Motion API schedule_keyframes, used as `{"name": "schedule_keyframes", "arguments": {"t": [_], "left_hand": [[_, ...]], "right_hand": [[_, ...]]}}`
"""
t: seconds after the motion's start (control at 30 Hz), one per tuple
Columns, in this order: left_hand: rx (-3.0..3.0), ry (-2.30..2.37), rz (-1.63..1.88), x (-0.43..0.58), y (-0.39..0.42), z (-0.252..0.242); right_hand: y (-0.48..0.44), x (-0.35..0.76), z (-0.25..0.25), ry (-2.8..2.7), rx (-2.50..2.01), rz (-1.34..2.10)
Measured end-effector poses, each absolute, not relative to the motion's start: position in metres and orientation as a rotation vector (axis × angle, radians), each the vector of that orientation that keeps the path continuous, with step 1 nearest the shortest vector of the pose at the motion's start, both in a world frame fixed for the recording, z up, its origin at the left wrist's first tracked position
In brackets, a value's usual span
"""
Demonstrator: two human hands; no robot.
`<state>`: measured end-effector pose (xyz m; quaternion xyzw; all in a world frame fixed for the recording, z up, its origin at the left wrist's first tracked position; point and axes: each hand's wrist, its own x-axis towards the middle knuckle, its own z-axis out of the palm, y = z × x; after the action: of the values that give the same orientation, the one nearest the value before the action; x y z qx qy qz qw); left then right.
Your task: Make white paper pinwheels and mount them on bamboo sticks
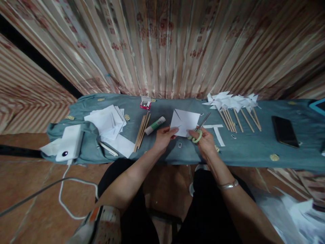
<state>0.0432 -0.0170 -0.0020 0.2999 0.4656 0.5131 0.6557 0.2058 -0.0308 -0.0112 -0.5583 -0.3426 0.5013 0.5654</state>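
A white paper square point(188, 119) is held up over the cloth-covered table, with a slit running in from its upper left corner. My left hand point(164, 138) pinches its lower left edge between thumb and fingers. In my right hand point(205, 141) are scissors point(197, 136) with pale green handles, their blades pointing up and to the right, away from the paper. My right thumb also presses on the sheet's lower right corner. Just left of the paper lies a glue stick point(155, 125), and beyond it several wooden sticks point(141, 132). Paper strips point(218, 135) lie right of the scissors.
Several white paper pinwheels point(228, 101) on sticks rest at the back right, near a black phone point(285, 131). A small red box point(145, 104) stands at the back. Stacked paper point(105, 120) and a white corded device point(69, 142) are at left. A striped curtain point(162, 51) hangs behind.
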Motion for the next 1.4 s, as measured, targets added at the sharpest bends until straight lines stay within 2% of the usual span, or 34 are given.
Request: {"name": "schedule_keyframes", "arguments": {"t": [0.37,0.77,1.4], "left_hand": [[0.594,1.074,1.231,0.028,-0.008,0.009],[0.531,1.020,1.284,0.007,0.003,0.023],[0.513,0.968,1.151,0.026,0.001,0.013]], "right_hand": [[-0.041,0.202,-0.002,-0.930,-1.340,1.239],[-0.072,0.221,0.021,-1.472,-1.323,1.601],[-0.074,0.230,0.022,-1.604,-1.357,1.581]]}}
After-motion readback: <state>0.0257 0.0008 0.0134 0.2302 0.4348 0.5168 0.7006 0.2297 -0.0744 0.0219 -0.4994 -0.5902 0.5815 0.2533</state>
